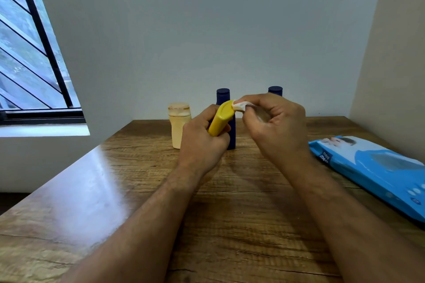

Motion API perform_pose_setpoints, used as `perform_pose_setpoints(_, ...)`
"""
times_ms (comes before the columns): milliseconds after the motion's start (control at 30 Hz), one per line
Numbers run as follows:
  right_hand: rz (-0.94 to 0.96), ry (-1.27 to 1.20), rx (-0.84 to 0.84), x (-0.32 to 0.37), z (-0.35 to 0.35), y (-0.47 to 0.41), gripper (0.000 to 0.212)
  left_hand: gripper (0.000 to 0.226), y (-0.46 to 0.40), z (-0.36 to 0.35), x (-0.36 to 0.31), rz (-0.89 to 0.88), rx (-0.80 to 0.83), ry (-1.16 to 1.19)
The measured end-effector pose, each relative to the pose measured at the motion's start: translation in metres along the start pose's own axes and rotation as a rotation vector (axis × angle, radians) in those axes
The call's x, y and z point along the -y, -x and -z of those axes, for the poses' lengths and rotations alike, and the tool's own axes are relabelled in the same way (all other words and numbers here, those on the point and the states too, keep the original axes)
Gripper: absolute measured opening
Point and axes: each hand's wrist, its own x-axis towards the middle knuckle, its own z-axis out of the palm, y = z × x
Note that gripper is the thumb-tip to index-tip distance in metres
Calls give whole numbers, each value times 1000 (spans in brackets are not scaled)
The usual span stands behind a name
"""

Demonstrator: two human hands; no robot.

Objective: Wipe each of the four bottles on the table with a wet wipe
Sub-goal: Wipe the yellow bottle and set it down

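Four bottles: one yellow [222, 119], one cream [179, 125], two dark blue [223, 95] [275, 91]. One wipe [241, 105]. One blue wipe pack [372, 172]. Two hands, left [202, 140] and right [276, 126]. One table [115, 190].

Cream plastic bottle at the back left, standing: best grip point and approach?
Probably the straight lower body of the cream plastic bottle, below the wider cap. Come from its left: it stands upright, that side is open, while the left hand holding the yellow bottle crowds its right.
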Motion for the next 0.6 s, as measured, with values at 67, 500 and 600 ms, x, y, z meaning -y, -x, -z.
perform_pose_setpoints(67,-6,-19,14,0,1,0,17,31,0,0,0,-10,4,-4)
perform_pose_setpoints(500,-27,4,-26,0,1,0,17,33,1,-2,0,-36,-2,-46)
perform_pose_setpoints(600,16,-83,79,5,-1,1,17,30,1,-1,3,-58,8,-85)
